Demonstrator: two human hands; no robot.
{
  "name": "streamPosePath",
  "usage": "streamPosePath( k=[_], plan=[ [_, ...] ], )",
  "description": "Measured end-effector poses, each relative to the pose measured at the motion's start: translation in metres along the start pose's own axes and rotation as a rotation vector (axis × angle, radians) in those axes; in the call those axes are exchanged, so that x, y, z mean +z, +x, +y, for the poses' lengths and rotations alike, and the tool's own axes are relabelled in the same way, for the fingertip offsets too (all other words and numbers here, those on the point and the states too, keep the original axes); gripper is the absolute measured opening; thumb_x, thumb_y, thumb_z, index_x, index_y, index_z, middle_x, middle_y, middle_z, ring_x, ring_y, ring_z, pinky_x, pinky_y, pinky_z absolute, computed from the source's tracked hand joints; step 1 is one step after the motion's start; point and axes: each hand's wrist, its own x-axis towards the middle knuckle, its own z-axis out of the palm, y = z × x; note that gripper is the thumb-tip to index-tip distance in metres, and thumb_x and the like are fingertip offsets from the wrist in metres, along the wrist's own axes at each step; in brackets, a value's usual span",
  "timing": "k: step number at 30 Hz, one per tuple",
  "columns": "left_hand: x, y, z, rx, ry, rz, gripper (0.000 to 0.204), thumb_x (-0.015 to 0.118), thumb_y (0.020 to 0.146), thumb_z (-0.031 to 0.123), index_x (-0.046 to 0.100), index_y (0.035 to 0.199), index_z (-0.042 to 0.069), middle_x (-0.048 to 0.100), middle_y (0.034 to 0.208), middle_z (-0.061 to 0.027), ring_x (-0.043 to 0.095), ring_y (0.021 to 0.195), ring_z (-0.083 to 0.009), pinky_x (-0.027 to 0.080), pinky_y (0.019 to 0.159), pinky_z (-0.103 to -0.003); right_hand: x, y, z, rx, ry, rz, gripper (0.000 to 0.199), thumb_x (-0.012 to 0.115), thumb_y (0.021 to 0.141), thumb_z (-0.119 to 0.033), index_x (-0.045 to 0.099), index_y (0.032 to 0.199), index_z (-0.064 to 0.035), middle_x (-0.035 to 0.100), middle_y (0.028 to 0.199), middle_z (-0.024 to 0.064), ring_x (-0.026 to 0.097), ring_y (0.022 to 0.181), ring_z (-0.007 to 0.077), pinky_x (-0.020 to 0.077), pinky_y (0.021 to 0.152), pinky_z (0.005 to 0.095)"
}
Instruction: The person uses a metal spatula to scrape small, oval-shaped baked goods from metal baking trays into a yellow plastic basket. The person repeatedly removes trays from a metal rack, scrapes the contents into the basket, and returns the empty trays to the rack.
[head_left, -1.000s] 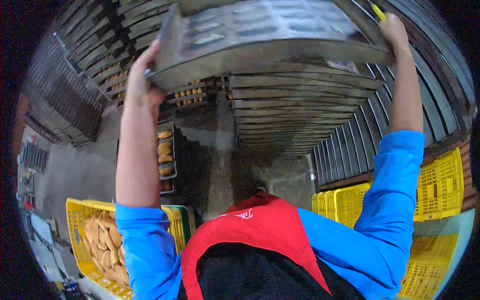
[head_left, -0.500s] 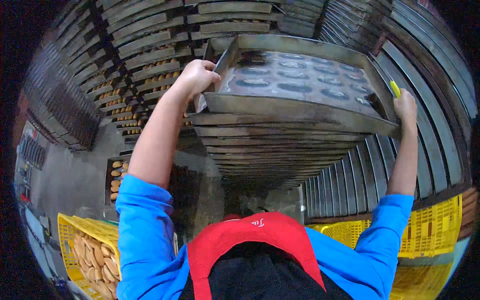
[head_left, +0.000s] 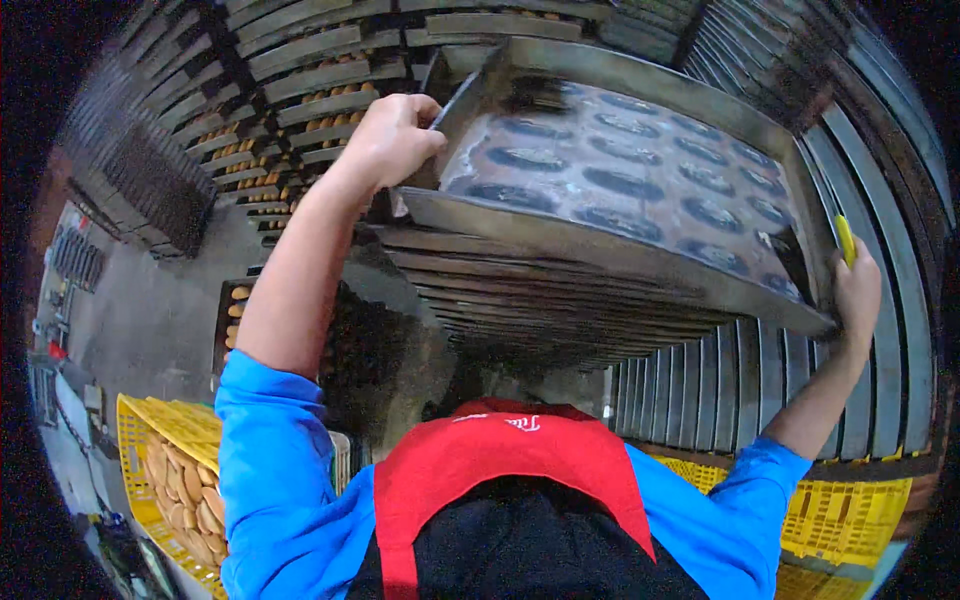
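Observation:
A deep metal baking tray [head_left: 620,270] lies before me above a stack of trays [head_left: 500,285], its right end slanting nearer to me. Dark oval marks and a whitish film cover its floor. My left hand [head_left: 395,140] is closed over the tray's left wall, thumb and fingers on the rim. At the right end, my right hand [head_left: 858,290] is closed round a yellow-handled tool [head_left: 846,240] with a long thin metal part along the tray's wall. Whether that hand also grips the tray's edge is hard to make out.
Racks of trays with bread rolls [head_left: 340,105] rise at the far left. More metal trays [head_left: 860,190] stand in rows on the right. A yellow crate of bread [head_left: 180,485] is at the lower left, and yellow crates [head_left: 845,520] are at the lower right.
The tray has turned, its right end swinging lower and farther right with my right hand. Its far edge now sits higher in view. My left hand keeps its grip, slightly higher.

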Motion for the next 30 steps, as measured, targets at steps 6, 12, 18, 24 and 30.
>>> streamPosePath(
  k=[6,12,18,24,30],
  plan=[
    [0.015,0.006,-0.016,0.076,0.004,0.076,0.035,0.063,0.066,0.018,0.063,0.094,-0.003,0.064,0.080,-0.0207,0.063,0.076,-0.0267,0.048,0.073,-0.035,-0.011,0.023,0.042,0.017,-0.048,-0.014,0.037,0.057,0.084,-0.019,0.054,0.116,-0.0003,0.060,0.096,0.0260,0.059,0.091,0.0397,0.0451,0.076,0.0420],
    [0.014,0.001,-0.002,0.017,0.056,0.033,0.032,0.059,0.068,0.021,0.061,0.090,-0.002,0.062,0.081,-0.0245,0.060,0.078,-0.0391,0.047,0.072,-0.043,0.003,0.052,0.037,-0.027,-0.106,-0.095,0.037,0.058,0.080,-0.014,0.054,0.114,0.0017,0.060,0.099,0.0265,0.058,0.095,0.0395,0.0445,0.080,0.0434],
    [0.035,-0.005,0.012,0.067,0.314,-0.055,0.031,0.056,0.073,0.022,0.056,0.090,-0.004,0.062,0.090,-0.0253,0.061,0.085,-0.0402,0.049,0.078,-0.048,0.032,0.074,0.031,-0.069,-0.121,-0.103,0.033,0.058,0.077,-0.007,0.057,0.109,0.0013,0.060,0.099,0.0257,0.057,0.095,0.0394,0.0448,0.081,0.0437],
    [0.032,0.005,0.020,0.062,0.343,-0.302,0.040,0.053,0.083,0.036,0.057,0.100,-0.001,0.064,0.091,-0.0219,0.062,0.087,-0.0395,0.049,0.078,-0.048,0.059,0.074,0.029,-0.001,-0.108,-0.183,0.030,0.057,0.075,-0.008,0.059,0.105,-0.0035,0.060,0.099,0.0248,0.058,0.095,0.0380,0.0454,0.081,0.0435],
    [0.032,0.061,-0.001,-0.061,0.536,0.075,0.094,0.049,0.072,0.075,0.040,0.133,0.004,0.047,0.128,-0.0228,0.048,0.117,-0.0368,0.041,0.096,-0.045,0.054,0.074,-0.004,-0.001,-0.140,-0.160,0.021,0.056,0.074,-0.012,0.056,0.095,-0.0053,0.062,0.099,0.0197,0.058,0.095,0.0368,0.0471,0.080,0.0463]
  ],
)
